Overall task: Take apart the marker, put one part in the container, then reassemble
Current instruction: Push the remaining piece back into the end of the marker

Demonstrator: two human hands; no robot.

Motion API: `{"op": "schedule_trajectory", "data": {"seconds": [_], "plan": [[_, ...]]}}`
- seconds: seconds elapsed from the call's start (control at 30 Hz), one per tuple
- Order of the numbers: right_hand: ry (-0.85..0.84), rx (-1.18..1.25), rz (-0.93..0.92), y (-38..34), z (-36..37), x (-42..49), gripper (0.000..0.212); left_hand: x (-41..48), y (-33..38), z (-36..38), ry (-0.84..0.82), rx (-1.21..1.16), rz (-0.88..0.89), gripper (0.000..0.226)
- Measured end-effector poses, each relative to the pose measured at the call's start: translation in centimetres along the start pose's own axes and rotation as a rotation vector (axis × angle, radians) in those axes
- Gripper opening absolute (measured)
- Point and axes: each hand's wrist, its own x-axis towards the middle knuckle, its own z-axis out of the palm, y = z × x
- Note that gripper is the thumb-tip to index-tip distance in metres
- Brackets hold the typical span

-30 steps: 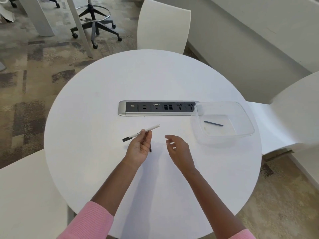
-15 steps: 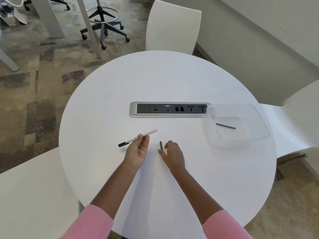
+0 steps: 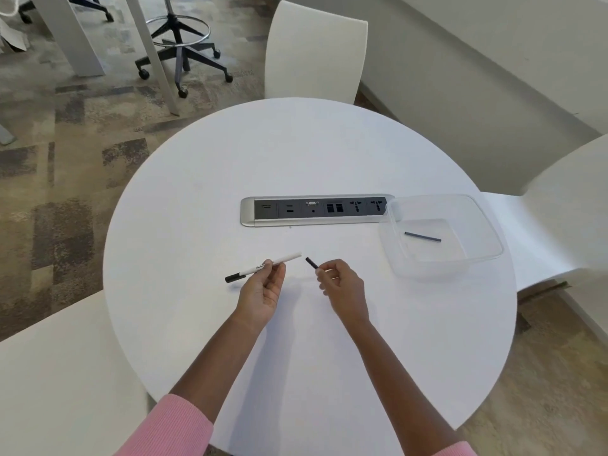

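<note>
My left hand (image 3: 261, 292) pinches a white marker body (image 3: 286, 260) with a black cap (image 3: 234, 277) at its left end, held just above the round white table (image 3: 296, 159). The body's open white end points right. My right hand (image 3: 342, 284) grips a short black marker part (image 3: 312, 262) between thumb and fingers, its tip aimed at that open end a small gap away. A clear plastic container (image 3: 487, 232) sits at the table's right; a thin dark ink stick (image 3: 422, 236) lies inside it.
A silver power and socket strip (image 3: 316, 210) is set into the table's middle, its right end under the container's corner. White chairs stand at the back (image 3: 316, 51), right (image 3: 566, 205) and near left (image 3: 59, 373). A wheeled stool (image 3: 181, 54) stands on the carpet.
My right hand came down to the short black part lying on the table, closed on it and lifted it toward the open end of the marker body. My left hand has barely moved.
</note>
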Motion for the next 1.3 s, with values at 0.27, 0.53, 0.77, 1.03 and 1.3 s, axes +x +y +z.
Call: {"op": "schedule_trajectory", "data": {"seconds": [0.27,0.53,0.77,1.03,1.3], "plan": [[0.088,0.121,-0.109,-1.1,-2.1,-1.0,0.004,-0.6,-1.2,0.6,-0.034,0.051,-0.031,0.016],[0.109,0.053,-0.162,-0.5,-3.0,-1.2,0.007,-0.8,-2.1,1.1,-0.067,0.108,-0.022,0.014],[0.105,-0.114,-0.314,-0.4,-4.1,-0.9,0.009,-1.0,-2.1,1.2,-0.111,0.174,0.02,0.014],[0.068,-0.002,-0.22,-0.7,-4.8,-0.5,0.01,-0.7,-2.4,1.3,-0.15,0.236,0.053,0.013],[0.047,0.198,-0.021,-0.8,-5.1,-0.1,0.012,-0.7,-2.8,1.5,-0.18,0.281,0.1,0.014]]}}
